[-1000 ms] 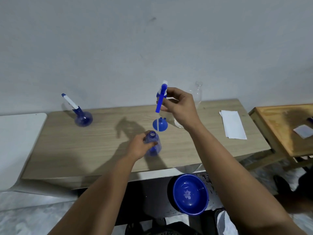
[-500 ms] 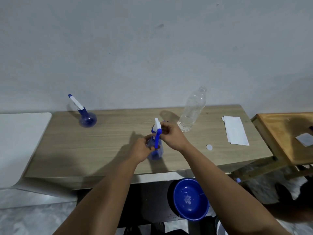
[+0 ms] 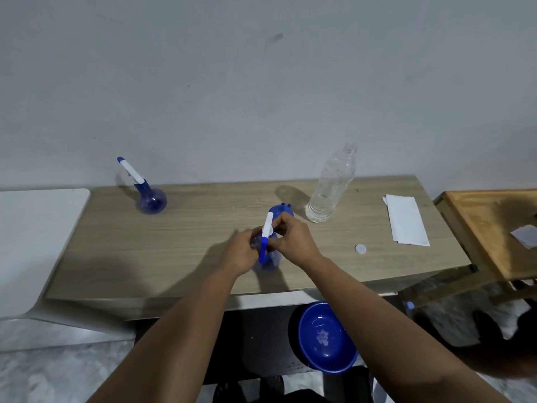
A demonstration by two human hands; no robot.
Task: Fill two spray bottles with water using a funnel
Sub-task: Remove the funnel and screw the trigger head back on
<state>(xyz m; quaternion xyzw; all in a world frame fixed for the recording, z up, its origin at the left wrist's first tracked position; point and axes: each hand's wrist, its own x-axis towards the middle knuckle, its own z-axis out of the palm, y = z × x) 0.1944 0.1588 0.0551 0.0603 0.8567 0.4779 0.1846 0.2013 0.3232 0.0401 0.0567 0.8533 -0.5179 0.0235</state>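
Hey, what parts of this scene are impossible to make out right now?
All in the head view:
- Near spray bottle: neck and cap joint hidden by the left hand and right hand.
- Funnel: mostly hidden behind the right hand.
- Far spray bottle: water level unreadable through the dark blue plastic.
- Right wooden table: cut off by the frame edge.

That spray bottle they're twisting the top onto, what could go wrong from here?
The spray bottle stands near the table's front edge; a hard twist from the right hand on the spray head could tip it if the left hand loosens. The uncapped clear water bottle stands close behind; an arm pulling back might knock it over.
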